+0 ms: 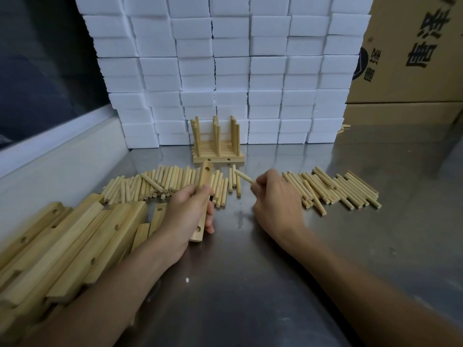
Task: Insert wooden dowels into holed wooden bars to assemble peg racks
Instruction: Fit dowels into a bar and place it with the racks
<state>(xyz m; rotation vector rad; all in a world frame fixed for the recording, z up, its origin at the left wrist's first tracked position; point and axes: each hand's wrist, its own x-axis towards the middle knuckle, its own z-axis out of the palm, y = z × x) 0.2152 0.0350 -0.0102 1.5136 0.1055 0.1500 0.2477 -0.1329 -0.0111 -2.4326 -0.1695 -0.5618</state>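
Observation:
My left hand (191, 211) grips a holed wooden bar (205, 174) around its middle, the bar pointing away from me with one hole showing near its far end and another near its close end. My right hand (275, 196) pinches a short wooden dowel (244, 177) that points up and left toward the bar, a small gap apart from it. Loose dowels lie in a row behind my left hand (160, 182) and in a second pile right of my right hand (338, 190). Finished peg racks (217, 146) stand stacked at the back.
A heap of holed bars (75, 244) lies at the left on the steel table (250, 284). White foam blocks (230, 71) form a wall behind. Cardboard boxes (413, 58) stand at the right rear. A white ledge runs along the left.

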